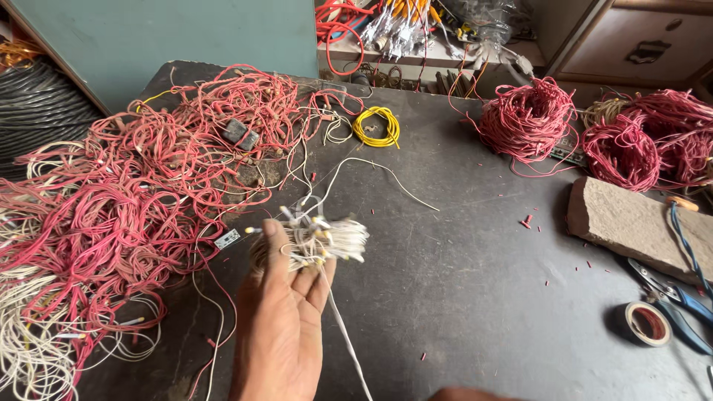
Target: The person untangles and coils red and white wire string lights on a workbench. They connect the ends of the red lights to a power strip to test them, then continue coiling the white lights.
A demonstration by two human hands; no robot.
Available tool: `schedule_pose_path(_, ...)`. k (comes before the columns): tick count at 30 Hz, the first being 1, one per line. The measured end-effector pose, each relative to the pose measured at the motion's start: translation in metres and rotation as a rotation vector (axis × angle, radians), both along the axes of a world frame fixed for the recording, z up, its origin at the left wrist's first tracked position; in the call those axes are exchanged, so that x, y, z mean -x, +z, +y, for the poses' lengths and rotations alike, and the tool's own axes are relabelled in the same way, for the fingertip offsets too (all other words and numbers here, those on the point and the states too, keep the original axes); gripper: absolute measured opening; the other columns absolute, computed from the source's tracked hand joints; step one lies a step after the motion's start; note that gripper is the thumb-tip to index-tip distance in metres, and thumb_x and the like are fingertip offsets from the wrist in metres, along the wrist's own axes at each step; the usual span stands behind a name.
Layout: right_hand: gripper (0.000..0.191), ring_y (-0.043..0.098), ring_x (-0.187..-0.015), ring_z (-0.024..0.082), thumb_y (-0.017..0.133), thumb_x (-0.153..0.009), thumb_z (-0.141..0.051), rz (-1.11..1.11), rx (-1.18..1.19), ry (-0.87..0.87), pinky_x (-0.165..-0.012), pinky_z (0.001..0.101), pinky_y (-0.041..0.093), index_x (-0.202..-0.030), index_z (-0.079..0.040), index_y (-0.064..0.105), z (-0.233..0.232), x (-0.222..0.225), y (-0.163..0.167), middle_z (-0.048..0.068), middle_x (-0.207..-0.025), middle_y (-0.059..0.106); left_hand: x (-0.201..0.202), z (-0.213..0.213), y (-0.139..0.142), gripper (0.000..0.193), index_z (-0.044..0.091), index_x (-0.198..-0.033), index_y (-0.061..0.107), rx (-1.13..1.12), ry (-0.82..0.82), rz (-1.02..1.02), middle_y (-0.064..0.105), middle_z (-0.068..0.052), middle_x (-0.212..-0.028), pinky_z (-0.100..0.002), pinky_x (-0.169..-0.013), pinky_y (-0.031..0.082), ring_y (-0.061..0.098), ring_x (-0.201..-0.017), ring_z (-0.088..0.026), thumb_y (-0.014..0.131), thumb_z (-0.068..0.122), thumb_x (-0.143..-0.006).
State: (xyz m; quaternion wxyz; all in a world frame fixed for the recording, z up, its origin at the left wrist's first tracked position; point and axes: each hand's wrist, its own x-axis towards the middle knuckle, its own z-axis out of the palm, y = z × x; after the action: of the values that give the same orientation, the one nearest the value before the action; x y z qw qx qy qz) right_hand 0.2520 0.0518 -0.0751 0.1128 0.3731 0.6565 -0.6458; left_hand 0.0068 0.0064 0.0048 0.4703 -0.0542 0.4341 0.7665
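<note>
My left hand [284,319] is raised over the dark table [475,245], palm toward me, and grips a small bundle of white wire with tiny bulbs [323,239] between thumb and fingers. One white strand trails down from the bundle past the wrist; another loops away across the table toward the back. Only a sliver of my right hand [466,394] shows at the bottom edge, and its fingers are hidden.
A big tangle of red and white wires [126,200] covers the table's left side. A yellow wire coil [376,125] lies at the back, red wire bundles [529,119] at the back right. A stone block [631,223], blue-handled pliers [679,304] and a tape roll [648,324] sit at right.
</note>
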Motion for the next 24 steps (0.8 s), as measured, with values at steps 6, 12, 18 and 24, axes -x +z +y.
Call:
schedule_pose_path(6, 0.016, 0.062, -0.096, 0.026, 0.057, -0.087, -0.005, -0.206, -0.43, -0.3, -0.086, 0.0431, 0.052, -0.101, -0.004, 0.063, 0.023, -0.019, 0.006, 0.015, -0.106, 0.066, 0.001, -0.002, -0.001, 0.041, 0.017, -0.118, 0.069, 0.093, -0.235, 0.067, 0.073, 0.001, -0.104, -0.031, -0.084, 0.052, 0.068, -0.094, -0.011, 0.062, 0.045, -0.088)
schedule_pose_path(12, 0.028, 0.064, -0.099, 0.024, 0.057, -0.085, -0.003, 0.304, -0.651, -0.782, -0.088, 0.0404, 0.054, -0.111, -0.005, 0.068, 0.055, -0.034, 0.056, 0.013, -0.107, 0.066, -0.006, -0.004, -0.01, 0.038, 0.008, -0.11, 0.074, 0.276, -0.5, 0.826, 0.077, -0.005, -0.088, -0.031, -0.075, 0.056, 0.069, -0.082, -0.014, 0.071, 0.04, -0.089)
schedule_pose_path(18, 0.026, 0.069, -0.104, 0.02, 0.04, -0.106, -0.025, 0.9, 0.169, -1.382, -0.107, 0.0513, 0.042, -0.095, -0.011, 0.058, 0.035, -0.015, 0.102, 0.005, -0.102, 0.07, -0.016, -0.004, -0.021, 0.043, 0.009, -0.124, 0.071, 0.175, -0.461, 0.963, 0.077, -0.005, -0.102, -0.028, -0.078, 0.064, 0.075, -0.09, -0.012, 0.075, 0.028, -0.086)
schedule_pose_path(24, 0.028, 0.046, -0.07, 0.017, 0.045, -0.116, -0.016, 1.39, 0.773, -0.636, -0.073, 0.0317, 0.044, -0.099, 0.0, 0.059, 0.042, -0.039, 0.098, 0.003, -0.079, 0.044, -0.014, -0.001, -0.017, 0.047, 0.01, -0.127, 0.067, 0.291, -0.368, 0.94, 0.079, -0.006, -0.099, -0.026, -0.082, 0.059, 0.075, -0.089, -0.009, 0.072, 0.026, -0.084)
